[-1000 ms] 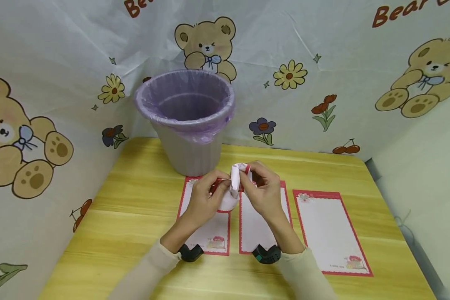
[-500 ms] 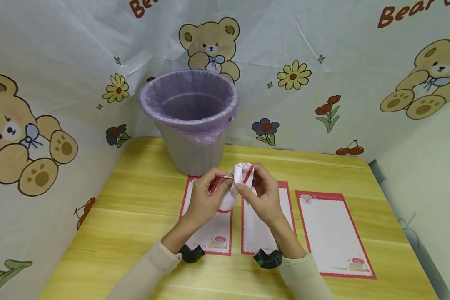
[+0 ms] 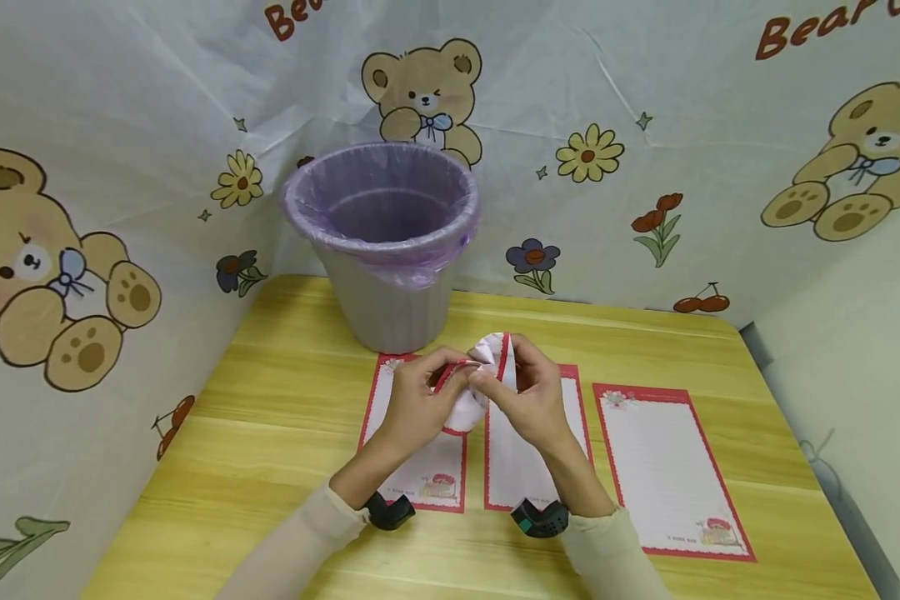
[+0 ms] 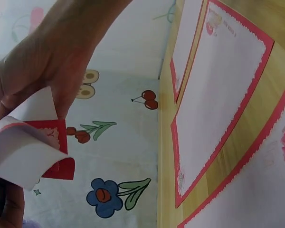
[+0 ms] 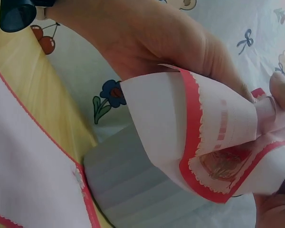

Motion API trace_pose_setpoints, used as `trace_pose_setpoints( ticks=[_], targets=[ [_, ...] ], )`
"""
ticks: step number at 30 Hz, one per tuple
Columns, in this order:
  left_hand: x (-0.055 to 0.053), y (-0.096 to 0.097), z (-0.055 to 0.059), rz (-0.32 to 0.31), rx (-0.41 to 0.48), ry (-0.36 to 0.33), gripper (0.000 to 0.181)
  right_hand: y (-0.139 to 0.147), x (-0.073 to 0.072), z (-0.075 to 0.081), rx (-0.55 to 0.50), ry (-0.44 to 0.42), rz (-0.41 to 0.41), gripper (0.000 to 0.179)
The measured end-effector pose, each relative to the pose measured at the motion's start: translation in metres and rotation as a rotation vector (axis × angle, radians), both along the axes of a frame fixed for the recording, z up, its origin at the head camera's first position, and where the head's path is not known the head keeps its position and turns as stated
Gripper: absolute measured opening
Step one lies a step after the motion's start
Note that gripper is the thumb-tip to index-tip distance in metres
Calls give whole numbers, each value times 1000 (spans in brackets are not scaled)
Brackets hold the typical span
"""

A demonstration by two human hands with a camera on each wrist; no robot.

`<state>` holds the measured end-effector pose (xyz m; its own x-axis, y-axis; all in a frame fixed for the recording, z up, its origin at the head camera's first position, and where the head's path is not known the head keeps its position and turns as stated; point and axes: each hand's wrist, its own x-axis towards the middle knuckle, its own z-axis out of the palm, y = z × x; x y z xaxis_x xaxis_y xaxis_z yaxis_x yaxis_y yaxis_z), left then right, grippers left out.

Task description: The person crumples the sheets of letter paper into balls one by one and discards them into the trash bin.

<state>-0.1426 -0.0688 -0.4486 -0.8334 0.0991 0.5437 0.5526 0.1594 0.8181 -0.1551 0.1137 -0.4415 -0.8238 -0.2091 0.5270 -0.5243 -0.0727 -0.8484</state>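
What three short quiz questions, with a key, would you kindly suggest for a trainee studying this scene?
1. How many red-bordered sheets are visible lying flat on the table?
2. True or false: the left hand and the right hand both hold the bent paper.
3. What colour is the liner in the bin? A green, B purple, C yellow.

Key: 1. Three. 2. True. 3. B.
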Motion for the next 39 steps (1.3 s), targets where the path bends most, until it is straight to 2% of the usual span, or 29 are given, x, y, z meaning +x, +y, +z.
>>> trace_pose_setpoints(
  ticks=[6, 10, 15, 19, 23, 25, 27, 35, 39],
  targets=[
    [0, 0, -1, 63, 59, -23, 10, -3, 2, -1, -8, 42, -132, 31],
    [0, -1, -2, 68, 72, -17, 7, -1, 0, 0, 1, 79, -153, 25],
    [-1, -2, -2, 31, 78, -27, 8, 5, -6, 2, -5, 112, -116, 16],
    [-3, -7, -1, 6, -11, -55, 19, 11, -10, 2, -60, 115, -97, 8],
    [-3, -13, -2, -97, -117, -137, 29, 14, -13, 5, -125, 129, -83, 19],
    [-2, -15, -4, -156, -142, -172, 29, 14, -15, 6, -138, 129, -90, 20],
    [-1, -15, -5, -182, -156, -185, 27, 14, -15, 5, -137, 115, -110, 21],
    [0, -11, -5, -198, -61, -217, 23, 11, -16, 0, -149, 78, -177, 28],
    [2, -9, -2, -170, -34, -223, 23, 11, -15, -1, -151, 68, -149, 20]
  ],
)
